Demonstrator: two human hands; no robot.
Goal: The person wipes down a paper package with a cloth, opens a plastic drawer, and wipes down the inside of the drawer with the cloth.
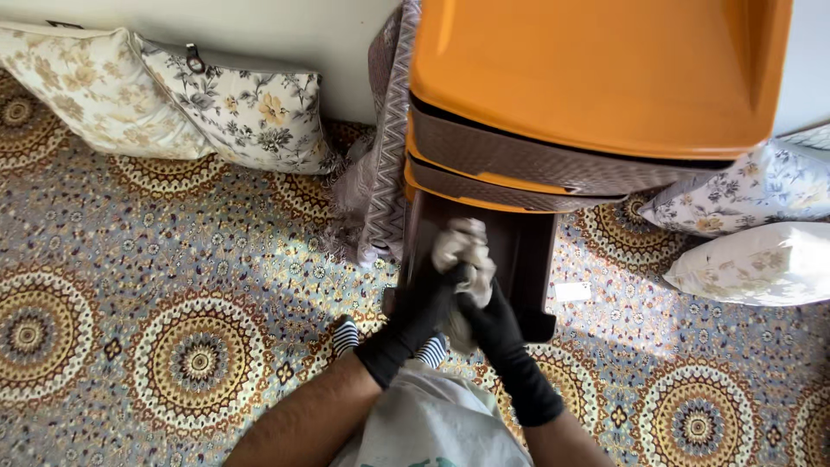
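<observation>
Both my hands wear black gloves. My left hand [417, 313] and my right hand [495, 324] together grip a crumpled pale cloth [462, 248], holding it inside the pulled-out dark brown bottom drawer [522, 251] of an orange and brown plastic drawer unit [588, 78]. The two drawers above it are pushed in. My feet in striped socks [346, 333] stand just in front of the drawer.
A patterned rug [156, 294] covers the floor. Floral cushions [233, 108] lean on the wall at the left, more cushions [752, 225] lie at the right. A zigzag-patterned fabric [385, 173] hangs beside the unit. A small white object [572, 291] lies on the rug.
</observation>
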